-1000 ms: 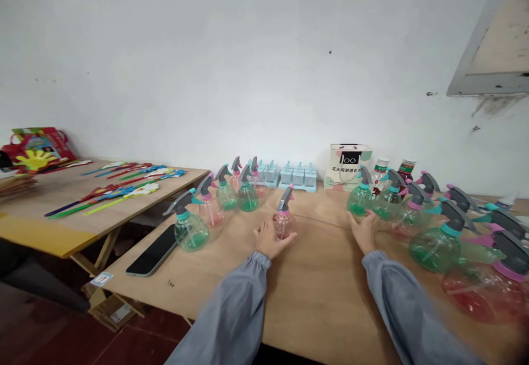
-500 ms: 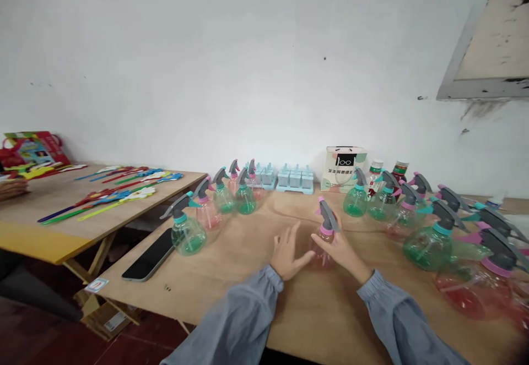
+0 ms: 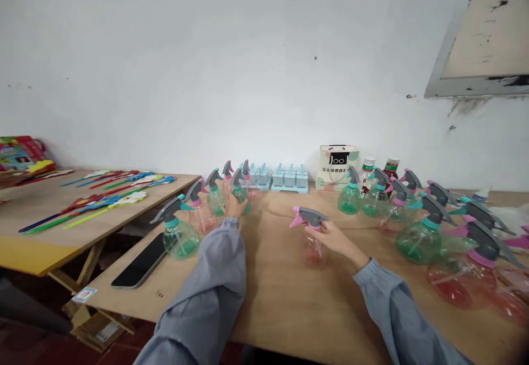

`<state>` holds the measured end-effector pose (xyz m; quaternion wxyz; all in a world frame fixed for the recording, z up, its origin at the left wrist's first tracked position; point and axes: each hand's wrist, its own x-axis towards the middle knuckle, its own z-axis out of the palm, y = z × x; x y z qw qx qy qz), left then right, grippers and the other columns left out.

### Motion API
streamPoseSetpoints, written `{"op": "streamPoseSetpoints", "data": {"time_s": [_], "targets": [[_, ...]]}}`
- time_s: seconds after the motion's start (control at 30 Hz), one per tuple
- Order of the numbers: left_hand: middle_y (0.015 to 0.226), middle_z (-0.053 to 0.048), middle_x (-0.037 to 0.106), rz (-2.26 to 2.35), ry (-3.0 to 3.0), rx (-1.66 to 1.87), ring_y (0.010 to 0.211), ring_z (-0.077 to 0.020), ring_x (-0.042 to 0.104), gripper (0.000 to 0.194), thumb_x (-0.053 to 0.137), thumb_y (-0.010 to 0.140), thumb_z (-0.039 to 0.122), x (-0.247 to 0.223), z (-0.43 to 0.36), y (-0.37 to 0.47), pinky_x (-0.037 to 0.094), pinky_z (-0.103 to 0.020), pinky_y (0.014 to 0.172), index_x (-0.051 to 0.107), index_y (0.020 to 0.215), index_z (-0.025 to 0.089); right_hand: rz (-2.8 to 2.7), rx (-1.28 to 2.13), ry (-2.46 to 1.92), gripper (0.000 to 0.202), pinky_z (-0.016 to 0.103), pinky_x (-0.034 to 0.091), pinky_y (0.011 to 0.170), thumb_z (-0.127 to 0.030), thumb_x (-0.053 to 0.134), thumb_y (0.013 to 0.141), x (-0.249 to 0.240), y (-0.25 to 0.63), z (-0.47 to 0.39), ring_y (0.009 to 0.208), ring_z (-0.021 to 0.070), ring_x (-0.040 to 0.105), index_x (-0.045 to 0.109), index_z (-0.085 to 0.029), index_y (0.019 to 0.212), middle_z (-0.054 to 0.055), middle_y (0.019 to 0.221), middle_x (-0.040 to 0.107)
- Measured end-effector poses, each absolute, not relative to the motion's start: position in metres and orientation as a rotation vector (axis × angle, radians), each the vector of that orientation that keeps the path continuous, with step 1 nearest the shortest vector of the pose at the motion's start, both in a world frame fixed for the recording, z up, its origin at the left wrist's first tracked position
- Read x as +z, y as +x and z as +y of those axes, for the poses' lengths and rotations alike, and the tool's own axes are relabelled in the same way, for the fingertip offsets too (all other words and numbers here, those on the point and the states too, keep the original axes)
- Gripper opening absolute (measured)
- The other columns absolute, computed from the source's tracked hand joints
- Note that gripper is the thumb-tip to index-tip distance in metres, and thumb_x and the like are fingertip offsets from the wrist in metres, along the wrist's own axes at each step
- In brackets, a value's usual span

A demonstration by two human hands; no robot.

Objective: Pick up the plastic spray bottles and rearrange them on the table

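Observation:
My right hand (image 3: 333,237) is closed around the neck of a spray bottle (image 3: 314,252) with a clear pink body and a grey and pink trigger head, its nozzle pointing left. The bottle stands upright on the table. Over at the left group, my left hand (image 3: 235,205) is at a green spray bottle (image 3: 239,191), partly covering its body. Its fingers look apart, and no firm grip shows. A pink spray bottle (image 3: 201,216) and another green spray bottle (image 3: 179,238) stand to the left of that hand.
Several green and pink spray bottles (image 3: 419,241) crowd the right side. At the back are pale blue ice-pop moulds (image 3: 290,179), a paper bag (image 3: 336,169) and two bottles with labels. A phone (image 3: 140,263) lies front left. Colourful hand-shaped sticks (image 3: 103,200) lie on the left table.
My left hand has moved left and away, from beside the pink bottle to the left group. In my right hand, the pink bottle's spray head has turned so its nozzle points left.

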<state>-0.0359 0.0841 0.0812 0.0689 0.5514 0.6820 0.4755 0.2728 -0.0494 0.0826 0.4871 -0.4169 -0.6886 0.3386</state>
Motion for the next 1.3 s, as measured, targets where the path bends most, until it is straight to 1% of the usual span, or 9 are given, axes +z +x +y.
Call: {"op": "streamPoseSetpoints", "data": {"time_s": [0.13, 0.3, 0.47, 0.53, 0.6, 0.7, 0.8, 1.0, 1.3], "targets": [[0.138, -0.024, 0.047, 2.192, 1.638, 1.347, 0.131, -0.0409, 0.044, 0.075, 0.068, 0.080, 0.036, 0.070, 0.073, -0.024, 0.032, -0.061, 0.105, 0.031, 0.141, 0.014, -1.629, 0.720, -1.079, 0.039, 0.034, 0.054, 0.072, -0.047, 0.076, 0.071, 0.086, 0.277, -0.064, 0.078, 0.0189, 0.063, 0.068, -0.022, 0.100, 0.004, 0.091, 0.068], [0.129, -0.021, 0.049, 2.179, 1.730, 1.400, 0.127, -0.0426, 0.045, 0.065, 0.072, 0.073, 0.048, 0.055, 0.053, -0.017, 0.037, -0.059, 0.101, 0.045, 0.122, 0.014, -1.781, 0.771, -1.071, 0.039, 0.031, 0.053, 0.069, -0.040, 0.071, 0.076, 0.092, 0.287, -0.081, 0.070, 0.0144, 0.057, 0.062, -0.026, 0.111, 0.001, 0.090, 0.062], [0.113, -0.011, 0.059, 1.766, 1.925, 1.513, 0.112, -0.0292, 0.061, 0.062, 0.076, 0.067, 0.045, 0.031, 0.029, -0.006, 0.048, -0.044, 0.098, 0.043, 0.112, 0.018, -1.763, 0.843, -1.059, 0.041, 0.030, 0.051, 0.061, -0.037, 0.067, 0.076, 0.092, 0.286, -0.083, 0.061, 0.0141, 0.052, 0.062, -0.028, 0.115, -0.003, 0.074, 0.054], [0.111, -0.012, 0.060, 1.607, 1.950, 1.567, 0.109, -0.0293, 0.063, 0.064, 0.075, 0.066, 0.047, 0.020, 0.018, 0.004, 0.050, -0.045, 0.097, 0.042, 0.113, 0.019, -1.695, 0.807, -1.063, 0.044, 0.030, 0.050, 0.059, -0.039, 0.066, 0.075, 0.089, 0.287, -0.081, 0.058, 0.0139, 0.049, 0.062, -0.028, 0.118, -0.004, 0.070, 0.053], [0.111, -0.013, 0.062, 1.545, 1.955, 1.580, 0.108, -0.0310, 0.064, 0.066, 0.075, 0.065, 0.050, 0.013, 0.007, 0.015, 0.050, -0.048, 0.097, 0.042, 0.115, 0.019, -1.597, 0.749, -1.091, 0.041, 0.030, 0.049, 0.058, -0.041, 0.066, 0.075, 0.085, 0.290, -0.078, 0.057, 0.0136, 0.048, 0.064, -0.028, 0.114, -0.003, 0.070, 0.054], [0.114, -0.014, 0.062, 1.491, 1.980, 1.537, 0.111, -0.0325, 0.064, 0.069, 0.074, 0.066, 0.052, 0.010, -0.006, 0.027, 0.049, -0.050, 0.098, 0.042, 0.118, 0.018, -1.422, 0.701, -1.176, 0.029, 0.031, 0.048, 0.061, -0.046, 0.066, 0.071, 0.080, 0.297, -0.073, 0.060, 0.0150, 0.049, 0.067, -0.025, 0.090, -0.002, 0.069, 0.056], [0.118, -0.016, 0.062, 1.417, 2.025, 1.454, 0.115, -0.0341, 0.062, 0.070, 0.072, 0.069, 0.053, 0.011, -0.012, 0.032, 0.048, -0.052, 0.100, 0.042, 0.121, 0.016, -1.281, 0.698, -1.190, 0.028, 0.032, 0.047, 0.064, -0.051, 0.064, 0.070, 0.076, 0.303, -0.069, 0.066, 0.0184, 0.054, 0.062, -0.024, 0.073, 0.000, 0.066, 0.057], [0.119, -0.016, 0.060, 1.373, 2.039, 1.428, 0.118, -0.0339, 0.060, 0.070, 0.071, 0.070, 0.052, 0.013, -0.011, 0.030, 0.046, -0.052, 0.102, 0.041, 0.123, 0.016, -1.114, 0.617, -1.131, 0.031, 0.032, 0.046, 0.064, -0.055, 0.063, 0.068, 0.075, 0.302, -0.065, 0.067, 0.0204, 0.056, 0.062, -0.025, 0.071, 0.000, 0.065, 0.059], [0.122, -0.016, 0.059, 1.373, 2.049, 1.375, 0.118, -0.0345, 0.059, 0.074, 0.071, 0.070, 0.055, 0.015, -0.012, 0.029, 0.044, -0.052, 0.104, 0.040, 0.125, 0.016, -1.140, 0.770, -1.076, 0.031, 0.036, 0.049, 0.067, -0.054, 0.068, 0.066, 0.065, 0.301, -0.063, 0.071, 0.0226, 0.060, 0.062, -0.024, 0.070, 0.001, 0.065, 0.061]]}}
